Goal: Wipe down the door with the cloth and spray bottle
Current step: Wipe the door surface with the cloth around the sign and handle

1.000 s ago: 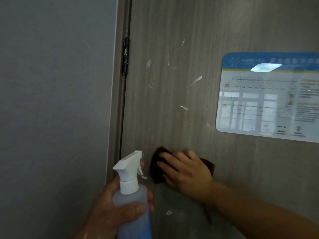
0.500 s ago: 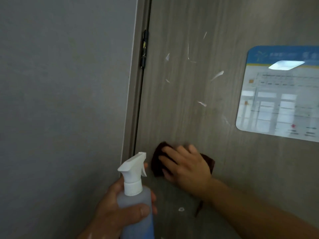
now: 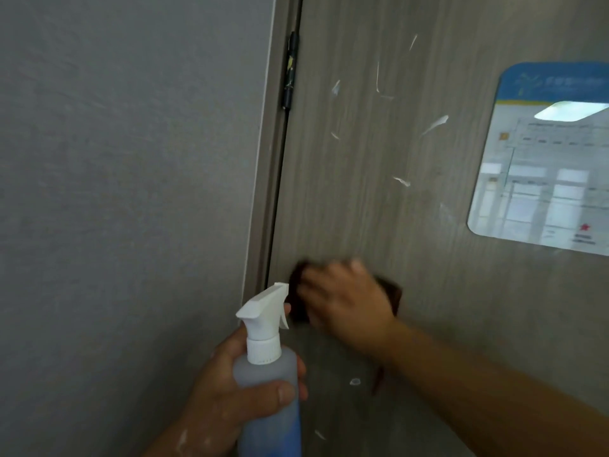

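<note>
Head view of the door (image 3: 362, 209) during wiping. We found the left hand (image 3: 227, 394) wrapped around the spray bottle (image 3: 268, 384), thumb across its front and fingers curled behind it. The bottle stood upright in front of the door's lower left part, its white trigger head aimed at the door. Its translucent body was cloudy grey above, and bluish liquid showed in its lower part; we could not read the exact level.

The right hand (image 3: 349, 301) lay flat over the dark brown cloth (image 3: 393, 293) and pressed it against the door near the hinge-side edge, well below the black hinge (image 3: 290, 70). Blur hid how the fingers were spaced. Cloth showed on both sides of the hand.

We noted white flecks (image 3: 435, 124) scattered on the door above the cloth, and a glossy blue-topped sign (image 3: 543, 159) farther right. A grey wall (image 3: 131, 192) adjoined the frame on the left.
</note>
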### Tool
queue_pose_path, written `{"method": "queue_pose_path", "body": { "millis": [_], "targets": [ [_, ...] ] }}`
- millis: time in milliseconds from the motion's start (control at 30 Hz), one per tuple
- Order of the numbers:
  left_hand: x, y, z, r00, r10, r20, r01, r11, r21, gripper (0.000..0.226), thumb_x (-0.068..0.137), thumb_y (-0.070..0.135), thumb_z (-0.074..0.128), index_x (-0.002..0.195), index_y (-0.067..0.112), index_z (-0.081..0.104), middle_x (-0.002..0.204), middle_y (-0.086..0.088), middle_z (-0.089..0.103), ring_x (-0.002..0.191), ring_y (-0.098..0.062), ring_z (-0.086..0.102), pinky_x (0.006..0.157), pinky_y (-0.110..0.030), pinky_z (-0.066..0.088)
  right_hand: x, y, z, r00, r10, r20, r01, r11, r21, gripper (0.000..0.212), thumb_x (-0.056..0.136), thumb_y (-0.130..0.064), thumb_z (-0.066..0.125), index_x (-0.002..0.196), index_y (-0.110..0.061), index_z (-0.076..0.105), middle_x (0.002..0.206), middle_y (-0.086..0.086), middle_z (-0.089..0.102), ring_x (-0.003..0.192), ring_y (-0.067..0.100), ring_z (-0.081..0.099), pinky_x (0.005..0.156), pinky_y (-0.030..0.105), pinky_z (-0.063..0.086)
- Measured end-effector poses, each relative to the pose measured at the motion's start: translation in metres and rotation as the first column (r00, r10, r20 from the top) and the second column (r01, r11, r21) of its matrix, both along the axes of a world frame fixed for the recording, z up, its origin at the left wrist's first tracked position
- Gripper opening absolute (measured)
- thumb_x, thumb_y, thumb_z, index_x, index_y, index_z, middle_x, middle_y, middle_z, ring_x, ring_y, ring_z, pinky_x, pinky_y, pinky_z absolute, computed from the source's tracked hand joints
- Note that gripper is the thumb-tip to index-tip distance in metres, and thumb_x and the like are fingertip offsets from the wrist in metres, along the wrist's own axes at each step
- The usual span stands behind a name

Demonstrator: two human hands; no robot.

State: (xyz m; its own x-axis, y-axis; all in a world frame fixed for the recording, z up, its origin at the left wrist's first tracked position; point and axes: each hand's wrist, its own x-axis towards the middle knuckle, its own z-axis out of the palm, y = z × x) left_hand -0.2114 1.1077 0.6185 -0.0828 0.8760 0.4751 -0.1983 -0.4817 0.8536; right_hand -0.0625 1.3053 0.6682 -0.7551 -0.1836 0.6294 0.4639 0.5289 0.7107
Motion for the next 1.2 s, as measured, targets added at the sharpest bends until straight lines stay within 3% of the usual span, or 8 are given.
{"method": "queue_pose_path", "body": {
  "millis": [133,333,433,567,700,767,933,1200],
  "targets": [
    [-0.003,-0.009,-0.002,1.000,0.006,-0.010,-0.006,1.000,-0.011,0.092,0.037,0.029,0.099,0.121,0.019,0.063,0.088,-0.036,0.066,0.072,-0.047,0.066,0.067,-0.044,0.053,0.022,-0.002,-0.037,0.984,-0.008,0.179,0.009,1.000,-0.002,0.023,0.091,-0.034,0.063,0.108,-0.027,0.076,0.120,-0.002,0.069,0.087,0.022,0.060,0.075,0.036,0.030],
    [-0.005,-0.006,-0.006,1.000,0.005,0.000,-0.005,0.999,-0.046,0.089,0.036,0.031,0.099,0.119,0.030,0.065,0.085,-0.028,0.069,0.073,-0.047,0.067,0.072,-0.049,0.054,0.002,-0.004,0.092,0.951,-0.088,-0.298,0.092,0.996,0.001,0.034,0.093,-0.043,0.058,0.117,-0.025,0.075,0.124,-0.004,0.068,0.096,0.027,0.060,0.080,0.041,0.034],
    [-0.005,-0.004,-0.009,1.000,-0.006,0.001,0.006,0.998,-0.065,0.087,0.040,0.030,0.098,0.120,0.031,0.064,0.086,-0.028,0.068,0.074,-0.047,0.066,0.070,-0.047,0.054,-0.002,-0.004,0.098,0.926,-0.063,-0.373,0.071,0.997,0.009,0.032,0.094,-0.039,0.062,0.118,-0.023,0.074,0.126,-0.002,0.068,0.096,0.028,0.060,0.079,0.042,0.037],
    [-0.002,-0.002,-0.015,1.000,-0.011,-0.005,0.010,0.998,-0.066,0.090,0.044,0.025,0.097,0.125,0.019,0.060,0.087,-0.032,0.066,0.072,-0.044,0.066,0.066,-0.043,0.053,0.013,0.000,0.011,0.998,0.008,-0.063,-0.008,1.000,-0.001,0.031,0.094,-0.036,0.058,0.118,-0.023,0.073,0.127,0.002,0.067,0.093,0.028,0.062,0.079,0.039,0.033],
    [0.000,-0.002,-0.014,1.000,-0.014,-0.006,0.013,0.998,-0.069,0.087,0.041,0.025,0.098,0.121,0.020,0.063,0.086,-0.029,0.067,0.072,-0.044,0.066,0.066,-0.042,0.053,0.055,0.002,-0.048,0.963,0.019,0.268,-0.029,0.999,0.036,0.023,0.091,-0.035,0.069,0.110,-0.026,0.077,0.125,-0.002,0.069,0.090,0.022,0.062,0.077,0.037,0.033],
    [0.001,-0.001,-0.013,1.000,0.001,-0.013,-0.001,0.998,-0.069,0.085,0.040,0.027,0.098,0.118,0.021,0.064,0.086,-0.027,0.068,0.072,-0.043,0.067,0.067,-0.043,0.053,0.063,0.002,-0.032,0.980,0.000,0.198,-0.007,0.999,0.034,0.026,0.090,-0.039,0.067,0.112,-0.027,0.076,0.126,-0.002,0.068,0.091,0.023,0.064,0.077,0.037,0.034],
    [0.005,0.007,-0.012,0.998,0.052,-0.026,-0.054,0.994,-0.092,0.089,0.037,0.030,0.098,0.116,0.015,0.063,0.087,-0.027,0.069,0.073,-0.044,0.067,0.069,-0.045,0.052,0.075,-0.004,0.044,0.959,-0.012,-0.283,0.024,0.999,0.040,0.026,0.097,-0.037,0.065,0.116,-0.023,0.076,0.126,-0.002,0.070,0.087,0.027,0.062,0.074,0.041,0.041],
    [0.006,0.008,-0.016,0.997,0.078,0.010,-0.077,0.991,-0.106,0.099,0.028,0.033,0.099,0.117,0.010,0.062,0.088,-0.027,0.071,0.073,-0.041,0.069,0.066,-0.044,0.054,0.077,-0.002,0.049,0.945,-0.012,-0.328,0.033,0.998,0.058,0.026,0.098,-0.037,0.066,0.115,-0.021,0.077,0.126,-0.001,0.070,0.087,0.027,0.063,0.072,0.042,0.041]
  ]
}}
